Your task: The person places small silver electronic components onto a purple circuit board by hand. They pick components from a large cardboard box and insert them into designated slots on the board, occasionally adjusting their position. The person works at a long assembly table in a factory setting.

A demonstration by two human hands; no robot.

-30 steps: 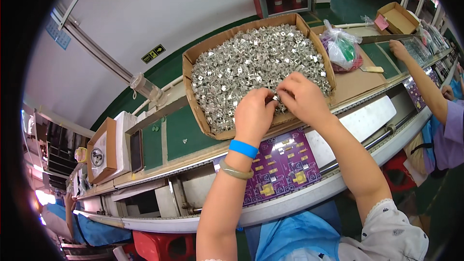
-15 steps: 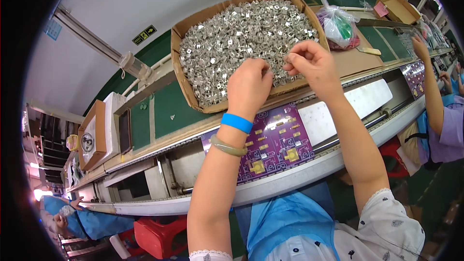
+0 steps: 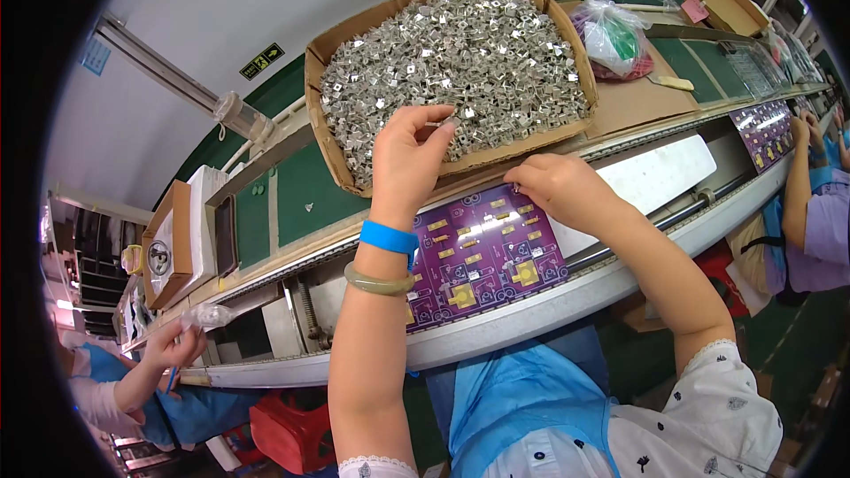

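A cardboard box (image 3: 343,175) full of small silvery metal clips (image 3: 443,62) stands in front of me. Over its near side, my left hand (image 3: 409,159) pinches a small metal clip between thumb and index finger. My right hand (image 3: 562,188) is lowered to the far right corner of a purple circuit board (image 3: 491,252) with gold pads. Its fingertips are pressed together at the board's edge; what they hold is too small to make out. The board lies on the conveyor rails below the box, its left end partly behind my left forearm.
A white panel (image 3: 651,179) lies on the conveyor to the right, with another purple board (image 3: 763,131) beyond it. A plastic bag (image 3: 611,35) and a scraper-like tool (image 3: 673,82) sit right of the box. At the left, a co-worker's hand (image 3: 174,343) holds clear plastic.
My right hand has moved down from the box to the board's far corner. My left hand has shifted slightly left. The board sits slightly further left, and a co-worker's hand has come in at left.
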